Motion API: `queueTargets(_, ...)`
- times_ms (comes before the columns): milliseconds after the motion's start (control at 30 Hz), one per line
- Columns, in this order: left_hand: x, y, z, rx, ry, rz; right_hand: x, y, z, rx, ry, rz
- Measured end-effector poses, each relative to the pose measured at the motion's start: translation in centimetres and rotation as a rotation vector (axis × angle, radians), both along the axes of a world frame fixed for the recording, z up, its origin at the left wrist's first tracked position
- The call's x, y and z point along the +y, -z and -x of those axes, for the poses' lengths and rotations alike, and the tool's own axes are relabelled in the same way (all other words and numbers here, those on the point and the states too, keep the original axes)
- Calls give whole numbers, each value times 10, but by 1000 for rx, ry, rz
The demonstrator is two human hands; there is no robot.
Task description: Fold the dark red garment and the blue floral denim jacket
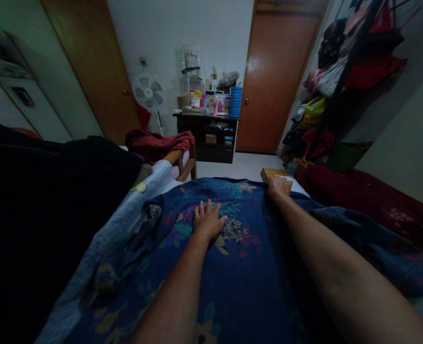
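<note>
A dark blue shirt [247, 282] with a printed flower pattern lies spread out in front of me, its sleeves reaching out to both sides. Flat on the cloth, left of its middle, rests my left hand [208, 220] with fingers spread. My right hand [280, 187] is at the shirt's far edge on the right, its fingers curled closed round the fabric there. The fingertips of that hand are partly hidden. Beneath the shirt, a light grey-blue sheet [100, 243] shows along the left side.
Dark clothing [46, 205] is heaped on the left. A maroon blanket [369, 200] lies on the right. Beyond stand a wooden bed frame with a red cloth [161, 143], a fan [148, 92], a dark cabinet [211, 153] and a wooden door [268, 86]. Bags [372, 71] hang at the right.
</note>
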State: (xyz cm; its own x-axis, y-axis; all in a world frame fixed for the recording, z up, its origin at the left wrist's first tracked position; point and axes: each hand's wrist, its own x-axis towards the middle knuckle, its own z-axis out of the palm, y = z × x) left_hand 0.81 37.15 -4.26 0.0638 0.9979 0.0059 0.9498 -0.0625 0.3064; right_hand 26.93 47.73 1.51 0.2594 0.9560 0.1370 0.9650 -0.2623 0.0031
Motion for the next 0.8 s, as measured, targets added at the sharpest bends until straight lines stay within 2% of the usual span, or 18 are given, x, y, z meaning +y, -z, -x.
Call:
queueTargets(100,-1,-2,-1,49,8,15,-9,9,10,-47,-40,-91)
queueTargets(200,-1,-3,-2,76,8,24,-19,27,27,-90,-149,-140)
queueTargets(333,-2,-3,-2,77,7,35,-23,49,40,-51,-283,-47)
queueTargets(433,-2,-5,-1,67,8,40,-18,55,35,-1,-272,47)
queueTargets(533,-3,-6,-1,58,9,51,-10,47,24,-4,-172,114)
queueTargets(800,-2,-3,-1,62,1,22,8,-1,-19,-27,-64,176)
